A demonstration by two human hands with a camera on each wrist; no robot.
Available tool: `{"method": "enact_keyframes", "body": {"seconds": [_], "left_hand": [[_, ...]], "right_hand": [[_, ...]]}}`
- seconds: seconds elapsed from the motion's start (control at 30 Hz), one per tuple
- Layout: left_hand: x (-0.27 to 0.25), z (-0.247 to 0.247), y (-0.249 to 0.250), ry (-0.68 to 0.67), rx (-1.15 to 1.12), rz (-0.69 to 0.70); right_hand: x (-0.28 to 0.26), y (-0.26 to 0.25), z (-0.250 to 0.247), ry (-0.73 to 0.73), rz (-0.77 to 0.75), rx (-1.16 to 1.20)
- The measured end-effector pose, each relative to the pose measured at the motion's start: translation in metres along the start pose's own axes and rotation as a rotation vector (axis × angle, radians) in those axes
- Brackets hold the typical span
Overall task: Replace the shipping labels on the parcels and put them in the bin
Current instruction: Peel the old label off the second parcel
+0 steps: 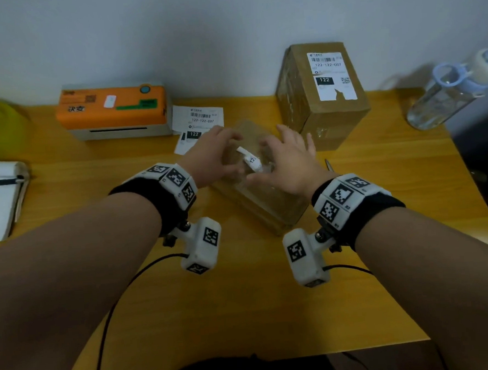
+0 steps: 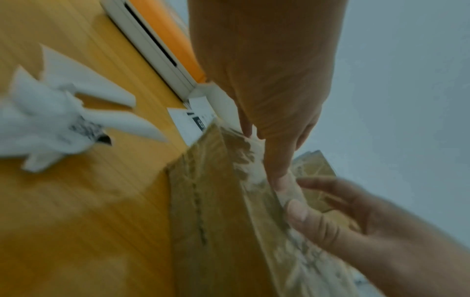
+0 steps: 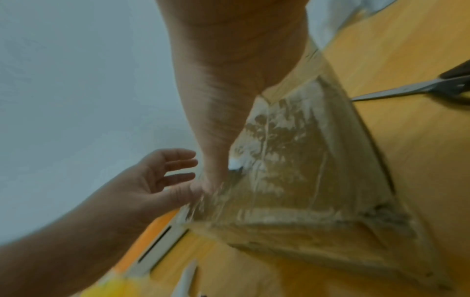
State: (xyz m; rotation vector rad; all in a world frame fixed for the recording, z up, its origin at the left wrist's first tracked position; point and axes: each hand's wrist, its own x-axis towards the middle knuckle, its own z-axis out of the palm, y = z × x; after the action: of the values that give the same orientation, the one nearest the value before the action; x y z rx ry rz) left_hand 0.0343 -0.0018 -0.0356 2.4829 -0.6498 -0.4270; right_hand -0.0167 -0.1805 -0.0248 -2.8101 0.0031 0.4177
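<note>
We have the near parcel (image 1: 254, 184) flat on the desk (image 1: 244, 299), so its top faces us. Our left hand (image 1: 212, 155) and right hand (image 1: 289, 159) pinch a curled label scrap (image 1: 251, 158) there, probably peeling it. 1 labelled parcel (image 1: 321, 94) stands behind.

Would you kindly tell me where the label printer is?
In the head view, the label printer sits at the table's far left by the wall, with a loose label right beside it.
</note>
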Motion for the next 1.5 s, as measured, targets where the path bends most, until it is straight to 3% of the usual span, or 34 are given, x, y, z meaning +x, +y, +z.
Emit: {"method": "enact_keyframes", "body": {"seconds": [0.07,0.17,0.3,0.43,0.7,0.87,1.27,1.5], "left_hand": [[-0.003,-0.004,-0.011,-0.068,0.145,-0.022],[-0.008,-0.001,-0.019,-0.152,0.188,-0.08],[-0.005,0.0,-0.02,-0.17,0.189,-0.106],[0.0,-0.005,-0.018,-0.198,0.234,-0.113],[-0.002,-0.006,-0.016,-0.21,0.215,-0.164],[-0.001,-0.005,-0.015,-0.231,0.243,-0.184],[0.0,-0.007,-0.006,-0.248,0.309,-0.202],[-0.004,-0.007,0.002,-0.207,0.35,-0.156]], "right_hand": [[0.006,-0.013,0.001,0.044,-0.069,-0.062],[0.015,-0.028,0.004,-0.014,-0.11,-0.082],[0.031,-0.029,-0.007,-0.125,-0.119,0.052],[0.038,-0.026,-0.01,-0.087,-0.191,0.059],[0.046,-0.025,-0.005,-0.094,-0.157,0.053],[0.039,-0.016,-0.003,-0.031,-0.158,0.132],[0.002,0.026,-0.002,0.131,0.047,0.406],[-0.012,0.032,0.005,0.179,-0.031,0.556]]}}
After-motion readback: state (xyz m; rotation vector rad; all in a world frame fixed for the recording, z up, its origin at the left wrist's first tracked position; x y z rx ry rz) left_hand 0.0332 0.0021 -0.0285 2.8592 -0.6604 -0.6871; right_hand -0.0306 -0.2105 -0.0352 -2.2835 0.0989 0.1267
